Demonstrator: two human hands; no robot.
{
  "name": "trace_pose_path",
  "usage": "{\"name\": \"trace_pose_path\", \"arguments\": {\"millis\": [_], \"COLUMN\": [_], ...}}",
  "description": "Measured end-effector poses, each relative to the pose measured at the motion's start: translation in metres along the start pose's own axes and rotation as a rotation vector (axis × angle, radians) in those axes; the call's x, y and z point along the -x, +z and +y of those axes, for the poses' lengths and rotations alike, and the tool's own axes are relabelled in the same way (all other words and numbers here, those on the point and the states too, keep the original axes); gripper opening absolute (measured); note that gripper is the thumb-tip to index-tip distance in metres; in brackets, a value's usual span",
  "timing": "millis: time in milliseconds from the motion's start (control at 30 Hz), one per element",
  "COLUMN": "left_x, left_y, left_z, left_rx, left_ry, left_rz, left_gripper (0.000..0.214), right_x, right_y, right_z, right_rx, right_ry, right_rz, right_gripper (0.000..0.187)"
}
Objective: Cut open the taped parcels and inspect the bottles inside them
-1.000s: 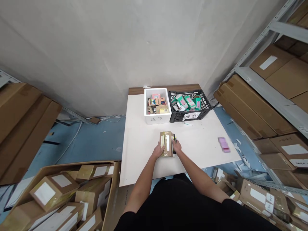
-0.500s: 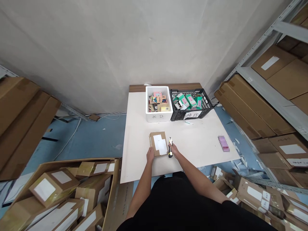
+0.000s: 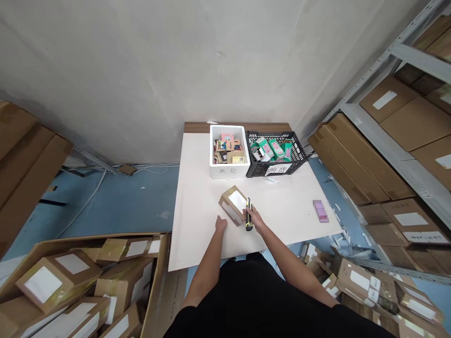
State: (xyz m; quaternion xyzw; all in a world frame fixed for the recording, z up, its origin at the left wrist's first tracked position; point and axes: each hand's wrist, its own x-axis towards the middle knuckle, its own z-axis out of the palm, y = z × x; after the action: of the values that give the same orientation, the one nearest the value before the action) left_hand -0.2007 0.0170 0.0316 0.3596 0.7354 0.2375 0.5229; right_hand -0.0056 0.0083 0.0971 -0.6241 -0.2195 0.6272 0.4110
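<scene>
A small cardboard box [image 3: 230, 212] with white labels sits turned at an angle on the white table, one side face showing toward me. My right hand [image 3: 256, 219] is closed around a yellow-and-black utility knife [image 3: 249, 220], held upright by the box's right side; its fingertips touch or nearly touch the box. Whether the blade is out is too small to tell. Just off the box's lower left corner is my left hand [image 3: 221, 224], empty, with its fingers partly apart.
At the table's [image 3: 197, 197] back stand a white foam bin [image 3: 229, 171] of small boxes and a black crate [image 3: 278, 169] with green-white packs. A blurred pink item [image 3: 320, 211] lies at the right. A large carton [image 3: 160, 281] of parcels stands left; shelving [image 3: 369, 117] rises right.
The box has turned and tilted, so its labelled top now slants and a side shows. My left hand has come off its edge. The knife stays in my right hand.
</scene>
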Motion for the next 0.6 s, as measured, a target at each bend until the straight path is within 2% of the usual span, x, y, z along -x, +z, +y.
{"name": "trace_pose_path", "arguments": {"millis": [67,167,233,333,400,533,600], "left_x": [-0.003,-0.006,-0.006,-0.005,-0.004,-0.005,-0.005], "left_y": [-0.005,-0.013,-0.014,-0.008,-0.003,0.006,0.01], "left_z": [0.01,0.034,0.052,0.073,0.081,0.089,0.092], "left_rx": [-0.043,-0.254,-0.486,-0.787,-0.923,-1.037,-1.058], "left_ry": [0.02,0.264,0.401,0.388,0.39,0.503,0.493], "left_rz": [0.106,0.184,0.11,-0.033,-0.11,-0.307,-0.352], "left_gripper": [0.074,0.064,0.073,0.114,0.128,0.132,0.132], "right_x": [0.004,0.007,0.008,0.009,0.011,0.012,0.009], "right_y": [0.008,0.016,0.017,0.01,0.002,-0.014,-0.016], "right_z": [0.007,0.015,0.016,0.011,0.007,-0.009,-0.022], "right_rx": [-0.007,-0.042,-0.024,0.054,0.135,0.468,0.703], "right_ry": [0.083,0.113,0.09,-0.001,-0.082,-0.175,-0.196], "right_rz": [-0.008,-0.01,-0.01,-0.016,0.004,0.083,0.105], "right_gripper": [0.029,0.028,0.03,0.038,0.044,0.044,0.046]}}
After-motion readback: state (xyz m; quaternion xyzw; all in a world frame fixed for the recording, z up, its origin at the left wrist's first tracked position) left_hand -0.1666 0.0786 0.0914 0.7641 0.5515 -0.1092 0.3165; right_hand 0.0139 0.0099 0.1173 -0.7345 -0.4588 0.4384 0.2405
